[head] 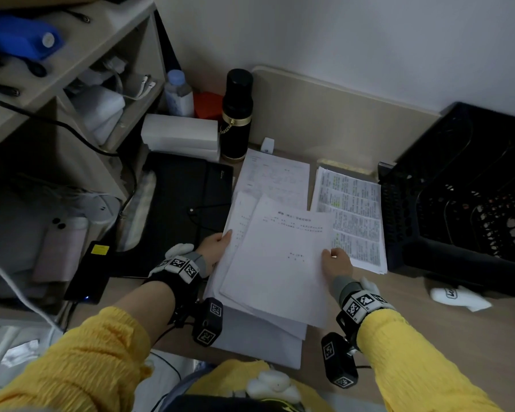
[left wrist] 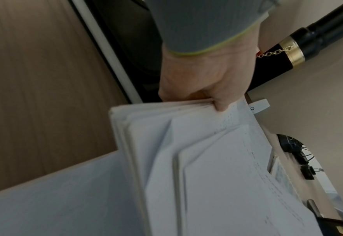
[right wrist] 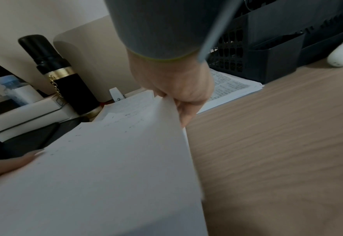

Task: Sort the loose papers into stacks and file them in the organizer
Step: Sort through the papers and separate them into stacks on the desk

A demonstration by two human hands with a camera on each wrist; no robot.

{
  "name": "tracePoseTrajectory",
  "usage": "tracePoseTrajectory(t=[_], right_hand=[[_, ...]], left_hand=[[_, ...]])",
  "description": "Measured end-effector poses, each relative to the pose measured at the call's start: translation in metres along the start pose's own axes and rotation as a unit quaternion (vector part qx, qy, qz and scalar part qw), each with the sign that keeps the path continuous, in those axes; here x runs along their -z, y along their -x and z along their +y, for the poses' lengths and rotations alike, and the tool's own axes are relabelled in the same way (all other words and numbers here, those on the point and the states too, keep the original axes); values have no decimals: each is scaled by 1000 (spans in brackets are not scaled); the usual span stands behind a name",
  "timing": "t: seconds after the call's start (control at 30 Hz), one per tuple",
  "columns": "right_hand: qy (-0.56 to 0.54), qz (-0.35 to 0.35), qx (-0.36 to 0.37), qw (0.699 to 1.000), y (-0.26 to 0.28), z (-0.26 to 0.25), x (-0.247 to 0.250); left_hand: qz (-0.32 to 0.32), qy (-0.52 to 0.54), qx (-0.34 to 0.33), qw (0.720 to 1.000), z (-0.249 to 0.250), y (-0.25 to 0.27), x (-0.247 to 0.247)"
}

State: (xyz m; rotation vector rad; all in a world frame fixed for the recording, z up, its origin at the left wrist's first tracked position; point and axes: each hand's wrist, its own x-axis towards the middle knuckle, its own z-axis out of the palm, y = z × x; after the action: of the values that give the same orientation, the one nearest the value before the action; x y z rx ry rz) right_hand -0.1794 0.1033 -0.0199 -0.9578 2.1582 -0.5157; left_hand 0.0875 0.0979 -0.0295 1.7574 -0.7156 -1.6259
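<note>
The loose papers (head: 275,263), judged light, floppy and slippery, are pinched at opposite edges by the left hand (head: 216,243) and right hand (head: 336,260), best gripped there.

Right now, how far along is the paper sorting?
Partly sorted. Two piles already lie on the desk: a plain printed pile and a dense-text pile beside the organizer. In hand: the left hand grips a bundle while the right hand pinches its top sheet. Left: finish sorting; I see nothing filed in the organizer.
</note>
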Motion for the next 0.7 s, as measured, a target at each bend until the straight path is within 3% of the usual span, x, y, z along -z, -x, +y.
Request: tracePoseTrajectory(t=[0.2, 0.37, 0.53, 0.7], right_hand=[[49, -56, -35, 997, -8, 16, 6], [11, -131, -51, 990, -4, 18, 0], [-48, -149, -49, 986, 0, 13, -7], [-26, -120, -20, 992, 0, 11, -6]], left_hand=[[-20, 16, 21, 999, -5, -5, 4], [-68, 13, 34, 997, -5, -3, 5], [-75, -23, 43, 996, -2, -5, 3], [-65, -64, 24, 996, -5, -9, 0]])
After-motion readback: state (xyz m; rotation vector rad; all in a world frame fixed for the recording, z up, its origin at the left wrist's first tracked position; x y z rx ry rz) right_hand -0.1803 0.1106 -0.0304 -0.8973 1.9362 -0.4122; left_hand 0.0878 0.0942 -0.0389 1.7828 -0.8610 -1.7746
